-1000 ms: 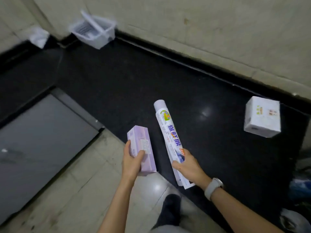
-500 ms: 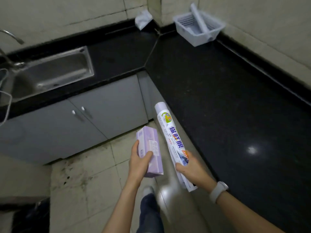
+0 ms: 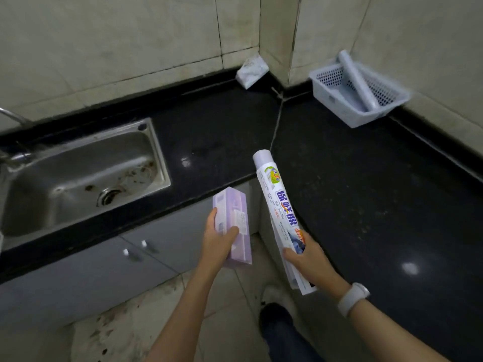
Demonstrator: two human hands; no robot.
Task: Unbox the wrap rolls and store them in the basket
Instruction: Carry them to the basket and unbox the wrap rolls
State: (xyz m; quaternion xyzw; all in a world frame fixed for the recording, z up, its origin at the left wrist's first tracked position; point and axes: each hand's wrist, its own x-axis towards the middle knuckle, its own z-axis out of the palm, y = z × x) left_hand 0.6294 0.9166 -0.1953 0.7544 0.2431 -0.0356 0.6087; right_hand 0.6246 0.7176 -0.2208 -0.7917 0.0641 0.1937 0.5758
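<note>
Your left hand [image 3: 218,240] is clamped around a lilac box [image 3: 234,226] just left of centre in the frame, thumb across its printed face and fingers wrapped behind. Your right hand [image 3: 307,257] is closed on the lower end of a long wrap roll [image 3: 278,207] in its white printed sleeve; the roll slants up and to the left, its round lilac cap ending over the front edge of the black counter [image 3: 366,192]. Box and roll sit near each other but do not touch. A pale wristband [image 3: 352,296] is on your right wrist.

The white mesh basket [image 3: 339,105] stands in the upper right of the frame, on the counter against the tiled wall, well apart from both hands. One lilac roll [image 3: 359,82] already lies in it, leaning diagonally with its top end over the far rim. The stretch of dark counter between your right hand and the basket is bare and shows a few light glints.

Left of the basket, in the wall corner at top centre, a small white packet [image 3: 252,71] rests on the counter. A steel sink [image 3: 78,178] fills the left side, with grey cabinet doors [image 3: 130,262] below it. Your dark shoe [image 3: 274,320] shows on the tiled floor at the bottom.
</note>
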